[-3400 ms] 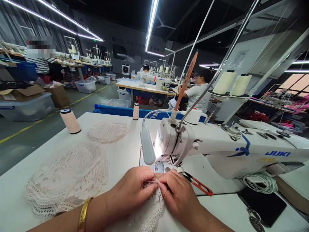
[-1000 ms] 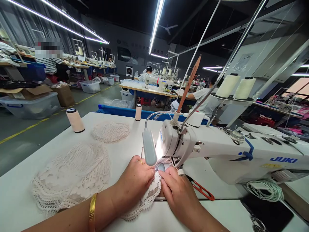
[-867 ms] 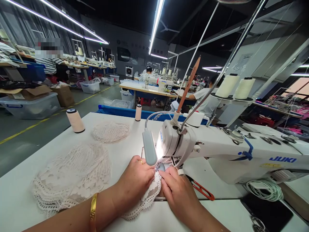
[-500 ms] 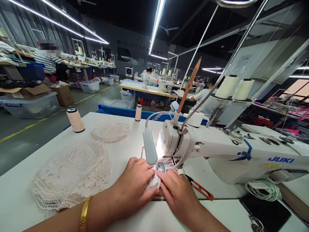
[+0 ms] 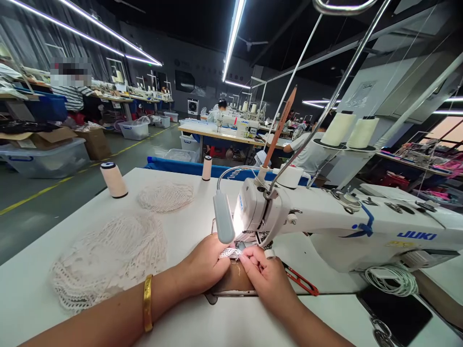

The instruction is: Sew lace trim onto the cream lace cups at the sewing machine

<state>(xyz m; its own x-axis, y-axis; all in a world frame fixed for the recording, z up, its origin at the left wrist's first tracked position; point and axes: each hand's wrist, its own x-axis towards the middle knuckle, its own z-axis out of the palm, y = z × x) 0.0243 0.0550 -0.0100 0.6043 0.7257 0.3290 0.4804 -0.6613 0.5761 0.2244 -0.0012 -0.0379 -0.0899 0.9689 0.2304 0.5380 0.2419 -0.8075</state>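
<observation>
Under the needle end of a white sewing machine, a strip of white lace is stretched between my two hands. My left hand, a gold bangle on its wrist, pinches the strip's left end. At the other end, the bent fingers and thumb of my right hand grip it close to the presser foot. Loose thread ends lie on the brownish plate below the lace. A grey lamp lights the spot and hides part of the fabric. Orange thread snips rest beside my right hand.
A large heap of lace and a smaller one lie on the white table at left. Two peach thread cones stand behind. Coiled white cable and a black phone-like slab sit at right.
My hands have drawn apart and the lace has been raised between them, uncovering the plate and thread ends. My left forearm has shifted to the right.
</observation>
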